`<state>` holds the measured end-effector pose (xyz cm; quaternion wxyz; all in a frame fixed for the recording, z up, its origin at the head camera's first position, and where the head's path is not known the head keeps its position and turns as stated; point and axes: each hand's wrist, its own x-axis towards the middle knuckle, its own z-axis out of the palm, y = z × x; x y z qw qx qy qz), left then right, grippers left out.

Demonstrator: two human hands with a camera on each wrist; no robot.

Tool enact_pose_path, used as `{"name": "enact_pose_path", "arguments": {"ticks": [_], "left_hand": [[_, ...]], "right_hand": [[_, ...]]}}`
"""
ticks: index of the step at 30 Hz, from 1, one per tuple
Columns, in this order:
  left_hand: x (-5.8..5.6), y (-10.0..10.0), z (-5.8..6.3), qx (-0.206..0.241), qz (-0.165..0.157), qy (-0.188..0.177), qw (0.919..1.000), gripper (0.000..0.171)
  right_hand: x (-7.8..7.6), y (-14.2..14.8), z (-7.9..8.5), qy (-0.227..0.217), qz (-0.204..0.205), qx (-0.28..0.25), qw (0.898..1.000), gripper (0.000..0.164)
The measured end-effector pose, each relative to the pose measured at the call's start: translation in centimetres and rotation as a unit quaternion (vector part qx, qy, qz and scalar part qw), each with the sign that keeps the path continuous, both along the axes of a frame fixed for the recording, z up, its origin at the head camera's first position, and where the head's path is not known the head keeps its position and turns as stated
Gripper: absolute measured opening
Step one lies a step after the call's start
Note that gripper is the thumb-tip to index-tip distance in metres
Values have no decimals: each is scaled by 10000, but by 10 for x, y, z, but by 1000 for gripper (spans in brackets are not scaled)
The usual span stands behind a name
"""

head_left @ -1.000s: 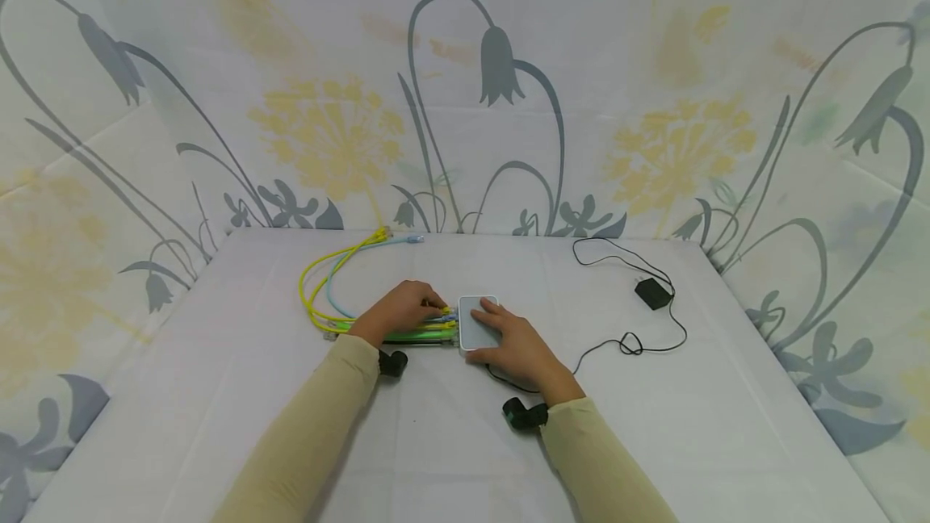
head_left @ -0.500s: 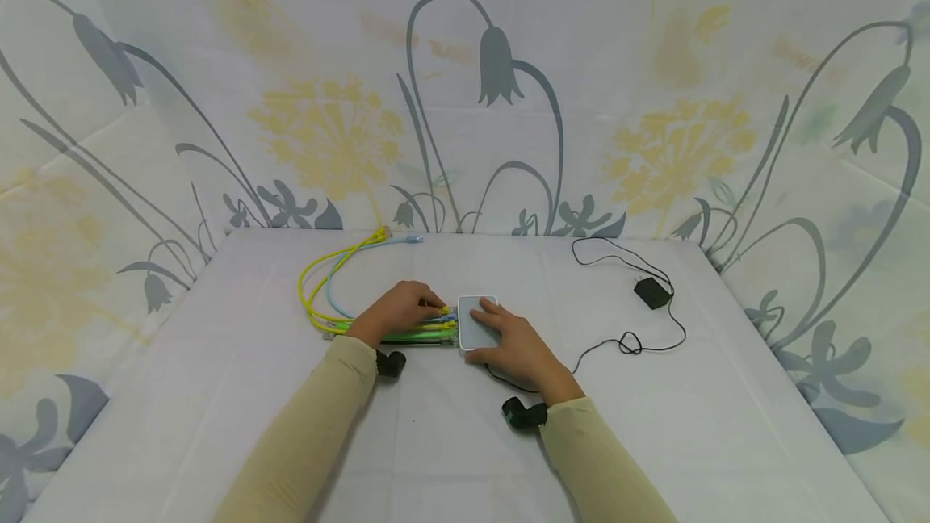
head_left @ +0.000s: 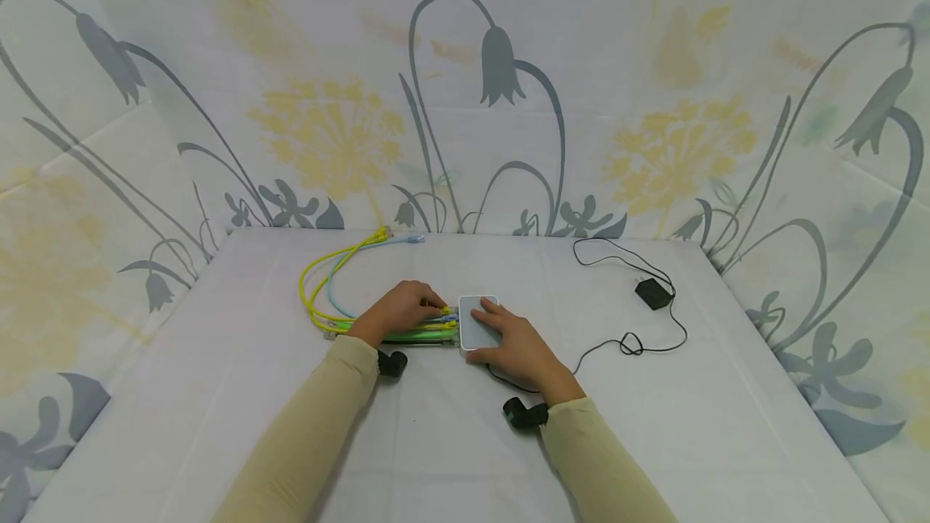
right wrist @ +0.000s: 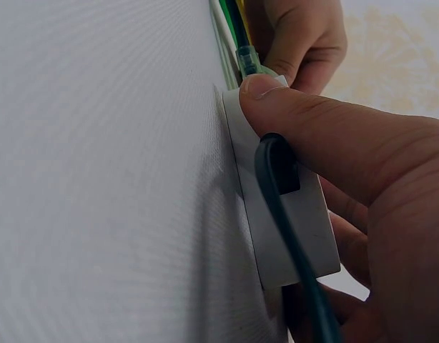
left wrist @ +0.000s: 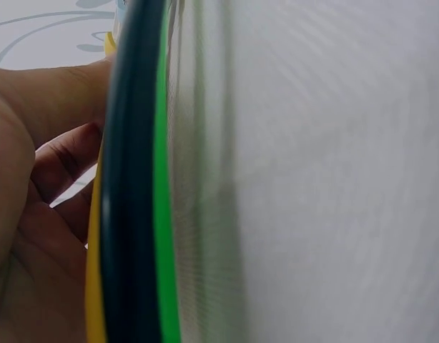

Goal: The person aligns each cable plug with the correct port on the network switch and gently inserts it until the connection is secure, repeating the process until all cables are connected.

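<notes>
A small white network switch [head_left: 471,341] with a grey top lies mid-table in the head view. My right hand [head_left: 519,349] grips it, fingers over the top and thumb [right wrist: 312,125] along its side wall. Several network cables, including green ones [head_left: 417,337], run side by side into its left side. At the far end of that side my left hand [head_left: 403,309] pinches a yellow network cable [head_left: 446,311] close to its plug. In the left wrist view a dark cable [left wrist: 134,179] and a green cable [left wrist: 164,214] cross in front of the hand and partly hide its fingers.
A black power cord [right wrist: 277,193] leaves the switch and runs right to a black power adapter [head_left: 653,294]. Yellow cables [head_left: 301,285] and a light-blue cable [head_left: 330,297] loop behind the left hand, their loose plugs near the table's back edge. Patterned cloth [head_left: 465,103] hangs behind.
</notes>
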<state>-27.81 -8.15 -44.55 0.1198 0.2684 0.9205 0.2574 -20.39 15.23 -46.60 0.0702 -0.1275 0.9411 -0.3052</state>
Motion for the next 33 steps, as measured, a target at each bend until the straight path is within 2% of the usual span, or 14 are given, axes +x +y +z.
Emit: {"name": "enact_pose_path", "arguments": {"ticks": [7,18,26,33], "left_hand": [[0,1,2,-14,-62,98,9999,22],[-1,3,1,73,10,14,10000,23],[-3,6,-1,157,-69,-42,9998,24],[-3,6,1,-39,-170,-51,9998,26]], "right_hand": [[1,1,1,12,31,0,10000,78],[-1,2,0,49,36,-19,10000,78],[1,1,1,-11,42,-65,10000,78],[1,0,1,2,17,-18,10000,78]]}}
